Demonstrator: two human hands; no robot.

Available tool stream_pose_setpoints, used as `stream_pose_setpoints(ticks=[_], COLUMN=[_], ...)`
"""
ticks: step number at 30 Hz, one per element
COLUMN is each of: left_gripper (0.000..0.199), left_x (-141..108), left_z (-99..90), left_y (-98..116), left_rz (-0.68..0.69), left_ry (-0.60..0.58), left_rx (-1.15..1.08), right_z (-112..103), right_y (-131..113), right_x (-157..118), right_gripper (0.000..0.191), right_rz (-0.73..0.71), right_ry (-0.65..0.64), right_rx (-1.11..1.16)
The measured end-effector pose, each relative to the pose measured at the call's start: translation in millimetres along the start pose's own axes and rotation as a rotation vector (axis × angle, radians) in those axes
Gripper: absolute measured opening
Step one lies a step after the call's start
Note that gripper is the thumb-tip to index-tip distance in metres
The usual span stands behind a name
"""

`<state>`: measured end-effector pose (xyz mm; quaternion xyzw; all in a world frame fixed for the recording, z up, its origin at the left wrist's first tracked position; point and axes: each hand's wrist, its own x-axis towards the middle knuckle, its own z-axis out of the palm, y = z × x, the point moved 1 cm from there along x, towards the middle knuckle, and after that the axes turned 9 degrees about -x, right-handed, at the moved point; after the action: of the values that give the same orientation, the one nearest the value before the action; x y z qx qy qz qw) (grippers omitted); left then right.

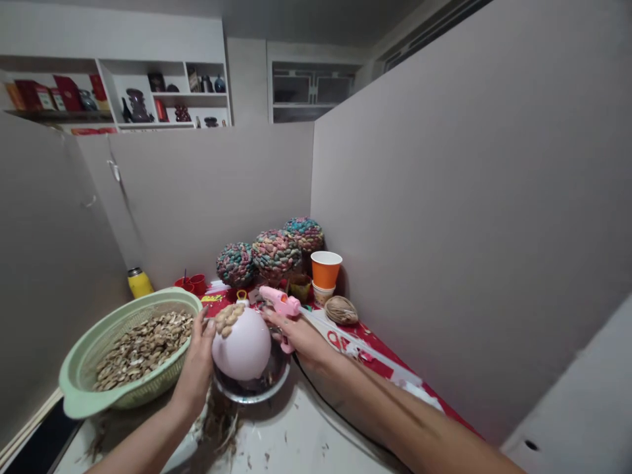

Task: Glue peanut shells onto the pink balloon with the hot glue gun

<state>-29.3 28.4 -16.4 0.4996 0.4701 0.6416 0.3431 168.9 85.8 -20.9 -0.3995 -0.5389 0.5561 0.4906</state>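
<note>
A pale pink balloon (243,345) rests in a metal bowl (254,397), with a patch of peanut shells (230,318) on its upper left. My left hand (200,349) touches the balloon's left side by the shells; its fingers point up, and whether they pinch a shell is too small to tell. On the other side, my right hand (291,331) is wrapped round a pink glue gun (279,301), its nozzle pointing left over the balloon. A long clear glue stick (365,347) runs out of the gun's back.
At left stands a green basket (79,396) of shells, a yellow bottle (140,282) behind it. Several colourful shell-covered balls (276,253) sit at the back, beside an orange cup (326,270) and a twine coil (342,310). Grey partitions surround the table; a cable runs under my right arm.
</note>
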Motion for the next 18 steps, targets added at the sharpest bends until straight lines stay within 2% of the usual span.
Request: stream_pose_setpoints(ticks=[3,8,13,18], left_gripper=[0.06,0.059,0.054,0.053], left_x=[9,20,25,22], left_z=[4.1,10.9,8.3,4.4], left_y=[1,-9,-24,-23], left_rz=[-0.055,-0.078,-0.071,-0.082], left_ry=[0.038,0.014,0.0,-0.028], left_rx=[0.054,0.105,0.128,0.084], right_z=[-1,-3,-5,-9], right_y=[-1,7,18,29], right_x=[-9,-21,-29,-27], right_gripper=[0.042,0.049,0.049,0.049], right_rz=[-0.016,-0.017,-0.007,-0.022], right_ry=[0.037,0.1,0.167,0.219], right_rx=[0.03,0.072,0.049,0.015])
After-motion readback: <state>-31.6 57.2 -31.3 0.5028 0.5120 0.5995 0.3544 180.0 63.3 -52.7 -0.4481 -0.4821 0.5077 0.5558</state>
